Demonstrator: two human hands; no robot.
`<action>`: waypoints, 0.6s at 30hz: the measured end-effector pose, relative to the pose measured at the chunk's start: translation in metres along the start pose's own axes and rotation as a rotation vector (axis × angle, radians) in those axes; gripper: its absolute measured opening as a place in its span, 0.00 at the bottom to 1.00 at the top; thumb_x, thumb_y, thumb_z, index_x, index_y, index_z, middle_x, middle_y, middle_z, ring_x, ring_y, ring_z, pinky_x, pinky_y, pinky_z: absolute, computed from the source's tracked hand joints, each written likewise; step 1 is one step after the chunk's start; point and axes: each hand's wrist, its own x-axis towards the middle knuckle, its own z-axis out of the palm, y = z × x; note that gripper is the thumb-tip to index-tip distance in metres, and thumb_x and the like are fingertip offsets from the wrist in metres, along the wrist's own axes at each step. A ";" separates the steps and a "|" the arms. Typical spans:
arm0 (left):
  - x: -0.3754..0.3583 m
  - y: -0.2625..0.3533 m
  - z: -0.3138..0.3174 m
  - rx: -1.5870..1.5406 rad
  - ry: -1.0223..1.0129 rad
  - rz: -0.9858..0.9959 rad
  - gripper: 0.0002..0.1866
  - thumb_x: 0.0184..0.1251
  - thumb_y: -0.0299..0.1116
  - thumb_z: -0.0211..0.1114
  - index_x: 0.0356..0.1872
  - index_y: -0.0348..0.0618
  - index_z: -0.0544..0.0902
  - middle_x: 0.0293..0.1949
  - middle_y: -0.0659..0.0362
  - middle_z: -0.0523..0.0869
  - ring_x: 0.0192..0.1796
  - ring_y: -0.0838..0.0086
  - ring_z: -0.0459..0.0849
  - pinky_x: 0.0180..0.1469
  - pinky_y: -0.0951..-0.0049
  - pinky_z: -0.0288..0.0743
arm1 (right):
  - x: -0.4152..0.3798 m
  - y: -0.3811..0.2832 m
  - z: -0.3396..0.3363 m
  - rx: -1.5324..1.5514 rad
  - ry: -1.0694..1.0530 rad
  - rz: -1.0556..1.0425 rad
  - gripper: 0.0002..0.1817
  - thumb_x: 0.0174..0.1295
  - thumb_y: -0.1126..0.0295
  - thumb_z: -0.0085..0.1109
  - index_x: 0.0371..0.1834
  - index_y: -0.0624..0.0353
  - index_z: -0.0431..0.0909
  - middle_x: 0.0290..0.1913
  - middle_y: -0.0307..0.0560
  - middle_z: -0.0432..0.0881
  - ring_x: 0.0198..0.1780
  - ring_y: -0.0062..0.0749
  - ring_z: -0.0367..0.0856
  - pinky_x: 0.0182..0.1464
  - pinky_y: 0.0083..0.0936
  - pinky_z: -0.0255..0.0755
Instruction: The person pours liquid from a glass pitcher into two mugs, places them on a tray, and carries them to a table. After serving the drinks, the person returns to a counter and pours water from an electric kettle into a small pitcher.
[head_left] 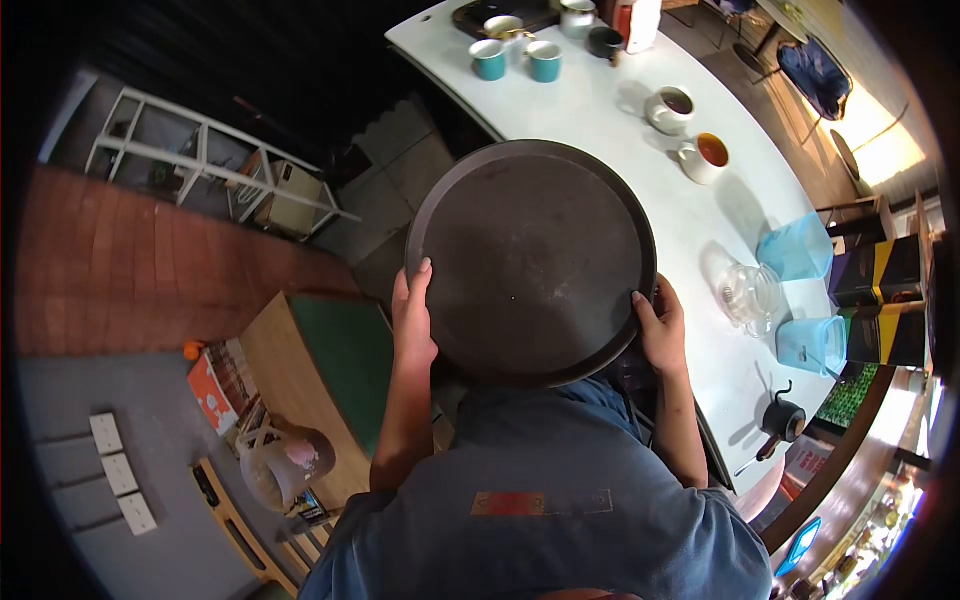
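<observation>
- A long white counter point(600, 110) runs from the top centre of the frame down the right side, brick floor off at the left.
- Centre frame: a big round dark tray point(530, 260), held out over the counter's near edge.
- Left hand point(412, 320) grips the tray's lower-left rim, fingers up along the edge.
- Right hand point(660, 325) is clamped on the lower-right rim — hands well apart, one each side.
- Up top, two teal cups point(517, 60) sit side by side.
- Upper right, two white cups of tea point(690, 130) stand close together.
- Right edge, a glass pot point(750, 293) between blue containers point(800, 290).
- Lower right, a black kettle point(782, 420).
</observation>
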 end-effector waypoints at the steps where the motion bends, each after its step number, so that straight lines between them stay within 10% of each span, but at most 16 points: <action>1: 0.002 0.000 0.018 0.007 -0.026 -0.009 0.26 0.65 0.47 0.60 0.55 0.37 0.72 0.51 0.56 0.77 0.55 0.71 0.73 0.58 0.70 0.65 | 0.004 0.002 -0.011 0.037 0.019 0.007 0.21 0.64 0.78 0.50 0.60 0.70 0.65 0.51 0.50 0.77 0.52 0.27 0.75 0.53 0.23 0.69; 8: 0.031 -0.020 0.093 -0.001 -0.147 -0.080 0.27 0.65 0.43 0.61 0.58 0.36 0.69 0.53 0.53 0.76 0.55 0.67 0.76 0.55 0.67 0.71 | 0.040 0.034 -0.073 -0.311 0.188 -0.088 0.22 0.57 0.73 0.60 0.56 0.67 0.72 0.36 0.52 0.76 0.34 0.32 0.73 0.41 0.26 0.69; 18: 0.095 -0.028 0.118 0.016 -0.232 -0.180 0.28 0.65 0.44 0.60 0.60 0.37 0.68 0.56 0.53 0.76 0.57 0.67 0.75 0.56 0.66 0.72 | 0.069 0.010 -0.076 -0.570 0.205 -0.061 0.20 0.55 0.71 0.62 0.50 0.68 0.74 0.37 0.57 0.75 0.34 0.41 0.75 0.41 0.32 0.71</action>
